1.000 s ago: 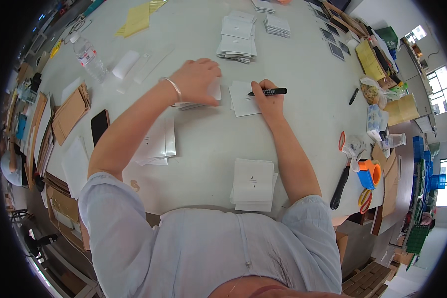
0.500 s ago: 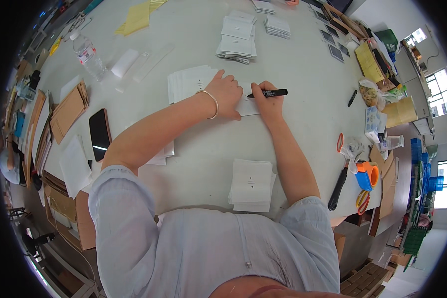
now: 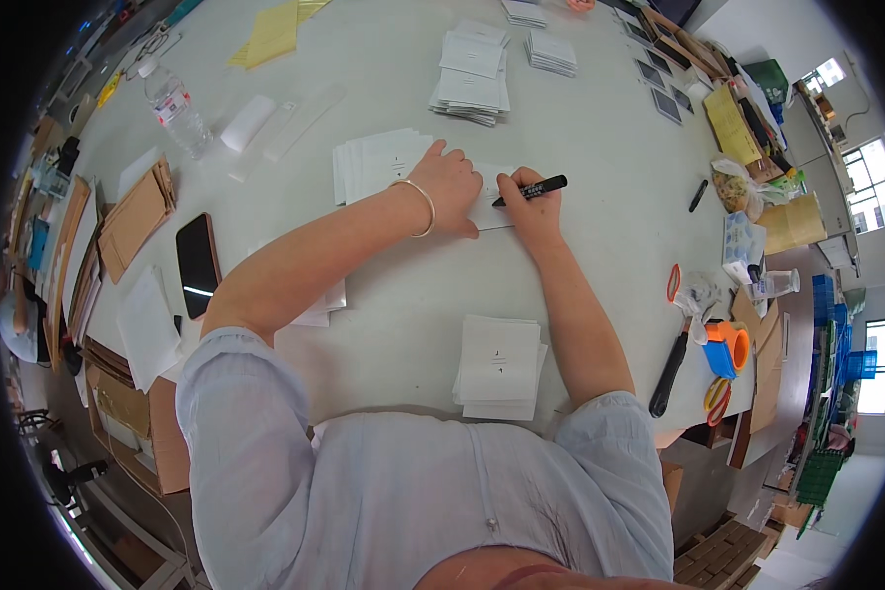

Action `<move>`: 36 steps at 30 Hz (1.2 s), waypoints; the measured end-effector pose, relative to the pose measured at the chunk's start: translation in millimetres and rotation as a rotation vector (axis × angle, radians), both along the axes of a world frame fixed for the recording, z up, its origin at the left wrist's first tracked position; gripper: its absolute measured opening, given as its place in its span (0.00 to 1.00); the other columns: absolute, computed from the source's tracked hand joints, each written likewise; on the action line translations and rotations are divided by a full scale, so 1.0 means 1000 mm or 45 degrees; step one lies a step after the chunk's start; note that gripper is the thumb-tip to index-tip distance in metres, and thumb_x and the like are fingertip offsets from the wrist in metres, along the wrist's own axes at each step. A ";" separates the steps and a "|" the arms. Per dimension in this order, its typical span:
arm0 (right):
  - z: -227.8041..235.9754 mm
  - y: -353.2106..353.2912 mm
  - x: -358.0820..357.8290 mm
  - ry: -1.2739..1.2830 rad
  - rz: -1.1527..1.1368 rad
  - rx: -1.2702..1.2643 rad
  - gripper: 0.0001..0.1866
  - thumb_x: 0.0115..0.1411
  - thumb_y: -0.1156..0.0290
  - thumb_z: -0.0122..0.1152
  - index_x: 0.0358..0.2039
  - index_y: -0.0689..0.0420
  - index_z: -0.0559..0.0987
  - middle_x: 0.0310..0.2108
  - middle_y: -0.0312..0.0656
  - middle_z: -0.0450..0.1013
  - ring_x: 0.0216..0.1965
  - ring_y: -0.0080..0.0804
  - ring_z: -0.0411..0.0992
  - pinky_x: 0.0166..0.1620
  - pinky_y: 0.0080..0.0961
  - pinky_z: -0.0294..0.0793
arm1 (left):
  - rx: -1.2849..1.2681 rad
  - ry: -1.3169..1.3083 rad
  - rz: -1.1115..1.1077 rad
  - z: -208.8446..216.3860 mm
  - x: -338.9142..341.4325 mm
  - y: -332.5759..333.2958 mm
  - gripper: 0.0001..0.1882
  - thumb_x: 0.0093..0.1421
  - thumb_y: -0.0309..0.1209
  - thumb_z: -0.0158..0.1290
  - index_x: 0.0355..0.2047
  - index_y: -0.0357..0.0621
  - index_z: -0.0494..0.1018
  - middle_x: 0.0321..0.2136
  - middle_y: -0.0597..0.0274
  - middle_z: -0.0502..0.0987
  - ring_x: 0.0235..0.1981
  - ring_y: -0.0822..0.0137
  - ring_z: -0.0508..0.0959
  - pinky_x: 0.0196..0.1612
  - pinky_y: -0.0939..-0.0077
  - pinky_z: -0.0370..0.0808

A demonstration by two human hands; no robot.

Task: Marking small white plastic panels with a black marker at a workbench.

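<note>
My right hand [image 3: 537, 218] grips a black marker [image 3: 544, 187], its tip down at a white card [image 3: 493, 214] on the table. Resting on the left part of that card, my left hand [image 3: 446, 192] has its fingers stretched out and hides some of it. Left of this hand is a fanned stack of white cards [image 3: 359, 169] with small printed marks. Closer to my body, beside my right forearm, sits another loose stack of white cards [image 3: 499, 379]. More white sheets [image 3: 316, 313] lie partly hidden under my left forearm.
Stacks of white cards [image 3: 472, 84] stand at the far side. To the left are a plastic bottle [image 3: 175, 110], a phone [image 3: 199, 265] and cardboard pieces [image 3: 136, 221]. On the right lie a capped pen [image 3: 698, 195], a black-handled tool [image 3: 669, 377], an orange-and-blue tape dispenser [image 3: 725, 346] and scissors [image 3: 717, 398].
The marker's tip has shifted slightly toward me on the card, and the marker now slants more steeply. My left hand stays almost where it was.
</note>
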State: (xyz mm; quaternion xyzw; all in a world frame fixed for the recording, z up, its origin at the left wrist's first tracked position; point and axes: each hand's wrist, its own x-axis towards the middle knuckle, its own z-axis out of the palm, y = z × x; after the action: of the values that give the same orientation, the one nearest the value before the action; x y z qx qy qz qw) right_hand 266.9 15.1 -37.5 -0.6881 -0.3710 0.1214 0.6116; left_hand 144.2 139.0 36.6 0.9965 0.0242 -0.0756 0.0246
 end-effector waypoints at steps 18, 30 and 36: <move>0.021 -0.006 0.002 0.417 -0.236 0.282 0.13 0.55 0.70 0.60 0.17 0.59 0.70 0.18 0.33 0.68 0.20 0.16 0.62 0.25 0.17 0.61 | -0.023 -0.023 -0.015 0.001 -0.002 -0.001 0.31 0.42 0.50 0.61 0.40 0.39 0.72 0.40 0.55 0.73 0.49 0.59 0.69 0.59 0.59 0.57; 0.025 -0.002 0.005 0.532 -0.231 0.239 0.14 0.56 0.66 0.61 0.18 0.57 0.71 0.18 0.31 0.67 0.19 0.14 0.60 0.23 0.15 0.59 | -0.089 -0.193 0.075 0.046 -0.064 0.076 0.31 0.39 0.44 0.62 0.42 0.42 0.68 0.40 0.55 0.73 0.46 0.54 0.70 0.50 0.61 0.67; 0.017 0.004 0.000 0.137 -0.140 -0.021 0.14 0.53 0.67 0.62 0.17 0.60 0.71 0.15 0.29 0.64 0.19 0.15 0.57 0.24 0.18 0.58 | -0.094 -0.159 0.122 0.034 -0.072 0.077 0.34 0.40 0.46 0.61 0.47 0.46 0.68 0.52 0.54 0.67 0.60 0.55 0.60 0.58 0.56 0.59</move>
State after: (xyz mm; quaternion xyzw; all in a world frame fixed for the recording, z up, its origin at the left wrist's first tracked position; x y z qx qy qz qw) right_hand 266.6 19.3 -20.3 -0.7048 -0.2982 0.1275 0.6309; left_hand 71.8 216.4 70.8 0.9954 0.0673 -0.0130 0.0663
